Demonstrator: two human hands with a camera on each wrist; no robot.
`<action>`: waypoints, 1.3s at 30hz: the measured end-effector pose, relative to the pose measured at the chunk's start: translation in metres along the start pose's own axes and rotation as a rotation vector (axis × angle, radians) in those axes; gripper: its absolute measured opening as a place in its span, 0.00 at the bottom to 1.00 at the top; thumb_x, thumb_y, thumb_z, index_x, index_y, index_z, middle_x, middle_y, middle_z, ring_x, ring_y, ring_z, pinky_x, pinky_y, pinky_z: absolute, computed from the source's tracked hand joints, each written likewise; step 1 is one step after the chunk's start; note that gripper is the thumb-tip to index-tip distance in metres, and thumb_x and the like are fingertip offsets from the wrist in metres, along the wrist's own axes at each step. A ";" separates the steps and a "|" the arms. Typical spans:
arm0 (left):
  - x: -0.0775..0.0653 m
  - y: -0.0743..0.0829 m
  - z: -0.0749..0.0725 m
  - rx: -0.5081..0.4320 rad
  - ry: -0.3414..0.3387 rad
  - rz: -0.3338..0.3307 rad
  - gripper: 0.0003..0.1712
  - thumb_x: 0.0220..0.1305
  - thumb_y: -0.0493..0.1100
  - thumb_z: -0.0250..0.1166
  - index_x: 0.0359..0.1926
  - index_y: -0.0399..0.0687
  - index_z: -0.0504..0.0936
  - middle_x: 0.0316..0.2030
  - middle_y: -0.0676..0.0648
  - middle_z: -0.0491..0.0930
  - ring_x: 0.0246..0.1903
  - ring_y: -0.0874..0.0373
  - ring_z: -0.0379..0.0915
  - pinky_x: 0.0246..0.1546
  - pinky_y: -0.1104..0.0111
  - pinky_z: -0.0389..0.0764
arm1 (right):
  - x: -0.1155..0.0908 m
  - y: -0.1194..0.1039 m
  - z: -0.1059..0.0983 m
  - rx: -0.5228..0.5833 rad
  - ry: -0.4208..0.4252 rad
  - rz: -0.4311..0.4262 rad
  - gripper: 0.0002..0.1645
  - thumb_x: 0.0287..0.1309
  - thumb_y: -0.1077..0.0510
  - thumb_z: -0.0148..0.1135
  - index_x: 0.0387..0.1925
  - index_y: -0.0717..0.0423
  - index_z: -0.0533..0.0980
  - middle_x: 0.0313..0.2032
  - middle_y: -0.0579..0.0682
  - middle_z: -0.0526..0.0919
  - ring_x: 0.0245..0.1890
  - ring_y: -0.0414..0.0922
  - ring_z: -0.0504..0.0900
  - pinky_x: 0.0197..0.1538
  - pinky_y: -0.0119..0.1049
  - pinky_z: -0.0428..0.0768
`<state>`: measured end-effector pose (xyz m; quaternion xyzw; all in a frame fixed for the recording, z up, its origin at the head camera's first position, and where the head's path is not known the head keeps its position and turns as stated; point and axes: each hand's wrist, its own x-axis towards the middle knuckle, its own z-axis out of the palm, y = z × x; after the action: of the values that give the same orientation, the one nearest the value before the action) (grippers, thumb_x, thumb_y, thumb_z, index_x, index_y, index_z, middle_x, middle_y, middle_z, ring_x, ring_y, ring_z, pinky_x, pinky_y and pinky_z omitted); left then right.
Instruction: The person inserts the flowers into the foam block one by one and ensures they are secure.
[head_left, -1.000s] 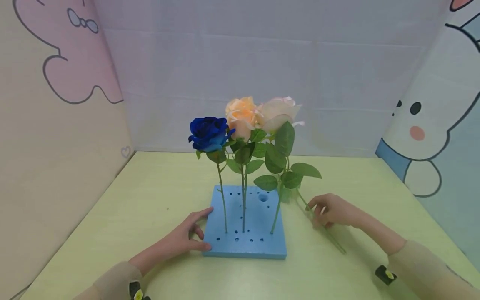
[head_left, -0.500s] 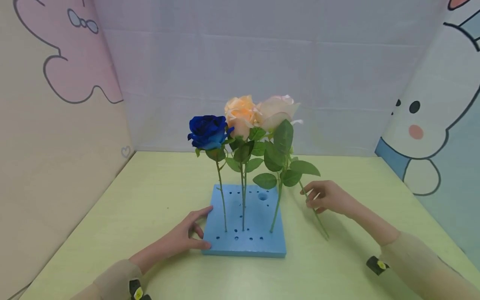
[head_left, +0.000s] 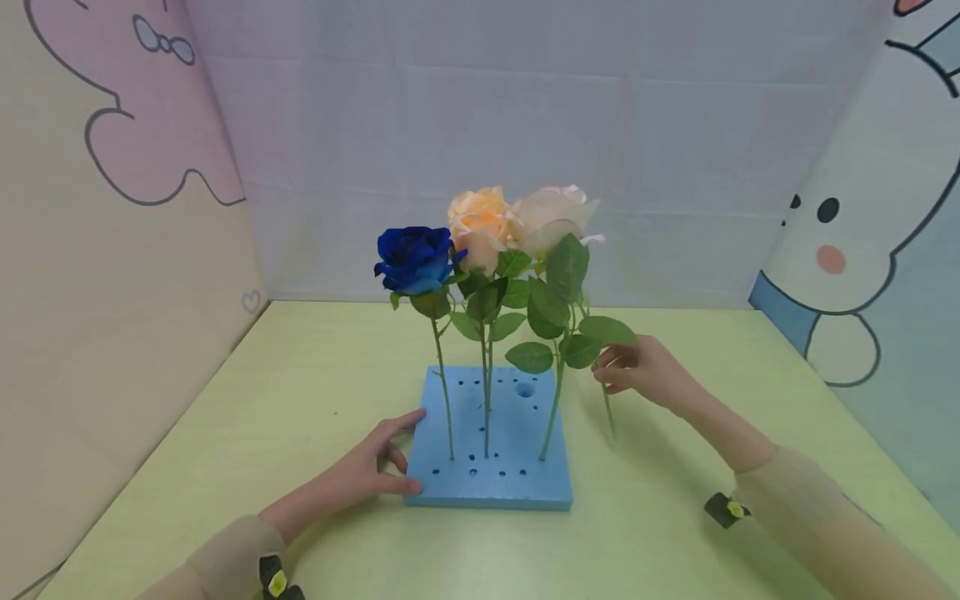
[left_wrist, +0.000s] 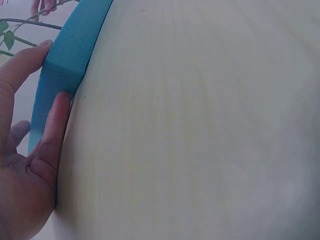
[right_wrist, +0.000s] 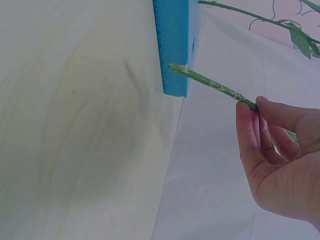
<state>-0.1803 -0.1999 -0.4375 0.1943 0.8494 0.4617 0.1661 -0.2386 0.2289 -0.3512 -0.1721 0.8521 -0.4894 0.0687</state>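
A light-blue foam block (head_left: 498, 492) with several holes stands on the table, and upright artificial roses rise from it. The blue rose (head_left: 416, 260) is on the left, the orange-peach rose (head_left: 480, 225) in the middle, the pale pink rose (head_left: 555, 218) to the right. My left hand (head_left: 371, 467) rests against the block's left side, thumb and fingers spread and touching its edge. My right hand (head_left: 648, 372) pinches a green flower stem (right_wrist: 212, 84) between thumb and fingers, right of the block. Its cut lower end hangs above the table; its upper part is hidden behind leaves.
The pale yellow table (head_left: 300, 375) extends around the block. A plain whitish cloth (head_left: 337, 167) closes off the back, and cartoon-printed panels flank both sides. Broad green leaves (head_left: 607, 331) reach out from the block toward my right hand.
My right hand has moved away from me and leftward, lifting the stem and turning it more upright. My left hand has stayed on the block's edge.
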 end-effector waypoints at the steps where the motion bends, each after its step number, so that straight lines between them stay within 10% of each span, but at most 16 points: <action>1: 0.000 0.000 0.000 0.001 0.000 0.000 0.56 0.54 0.50 0.75 0.77 0.58 0.53 0.69 0.41 0.58 0.42 0.60 0.74 0.40 0.73 0.70 | 0.001 -0.001 0.001 0.005 0.015 -0.016 0.23 0.60 0.66 0.64 0.55 0.71 0.71 0.41 0.67 0.83 0.34 0.36 0.85 0.41 0.42 0.86; 9: 0.001 -0.001 0.000 -0.022 -0.003 -0.020 0.56 0.53 0.50 0.76 0.77 0.61 0.53 0.68 0.42 0.59 0.42 0.60 0.74 0.38 0.73 0.71 | 0.014 -0.015 0.013 0.057 0.126 -0.105 0.20 0.58 0.71 0.62 0.54 0.68 0.76 0.41 0.43 0.84 0.37 0.32 0.86 0.42 0.39 0.86; 20: 0.001 0.001 0.001 -0.012 -0.009 -0.023 0.56 0.53 0.51 0.76 0.77 0.61 0.53 0.68 0.44 0.60 0.42 0.60 0.74 0.43 0.72 0.69 | 0.028 -0.022 0.029 -0.176 0.205 -0.192 0.16 0.53 0.66 0.68 0.45 0.64 0.78 0.41 0.60 0.86 0.34 0.24 0.77 0.41 0.28 0.80; 39: -0.002 0.002 0.000 -0.021 -0.004 0.000 0.55 0.54 0.49 0.75 0.77 0.57 0.53 0.66 0.41 0.61 0.41 0.61 0.74 0.42 0.73 0.70 | 0.041 -0.016 0.058 0.150 0.202 -0.186 0.16 0.65 0.70 0.55 0.52 0.74 0.71 0.45 0.72 0.81 0.31 0.26 0.83 0.38 0.33 0.85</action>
<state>-0.1784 -0.1994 -0.4360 0.1934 0.8442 0.4702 0.1699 -0.2566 0.1595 -0.3653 -0.1947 0.7960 -0.5709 -0.0505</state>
